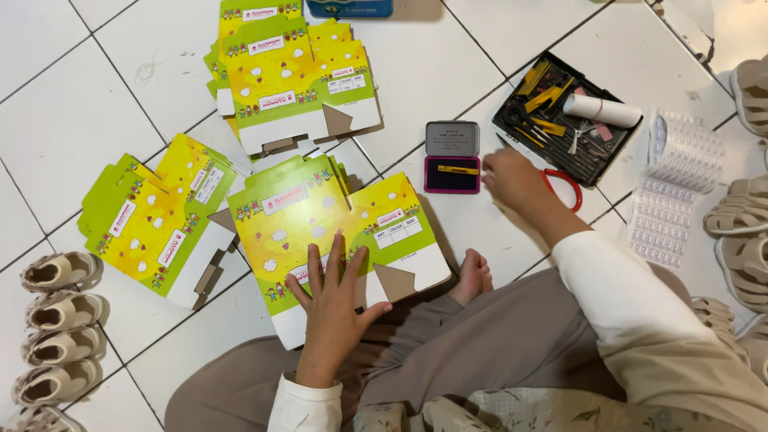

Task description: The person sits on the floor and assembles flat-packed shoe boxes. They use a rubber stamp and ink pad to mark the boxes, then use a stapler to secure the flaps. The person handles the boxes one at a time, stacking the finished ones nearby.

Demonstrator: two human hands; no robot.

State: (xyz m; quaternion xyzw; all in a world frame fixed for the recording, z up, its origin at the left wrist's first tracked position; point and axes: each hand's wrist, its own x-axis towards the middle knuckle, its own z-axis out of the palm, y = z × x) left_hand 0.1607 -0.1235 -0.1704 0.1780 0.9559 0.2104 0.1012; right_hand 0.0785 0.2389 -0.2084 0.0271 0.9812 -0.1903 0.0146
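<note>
Right hand (512, 180) fingers hidden beside ink pad (452, 158)

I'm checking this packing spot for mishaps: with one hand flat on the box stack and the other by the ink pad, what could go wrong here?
1. The open ink pad lies close to the right hand; inky fingers might smudge the flat yellow-green boxes under the left hand.
2. The red-handled scissors lie partly under that right hand, so a quick grab could nick it.
3. The bare foot touches the stack's edge and may crease or shift it.

Beige sandals (60, 320), sticker sheets (676, 188)
</note>
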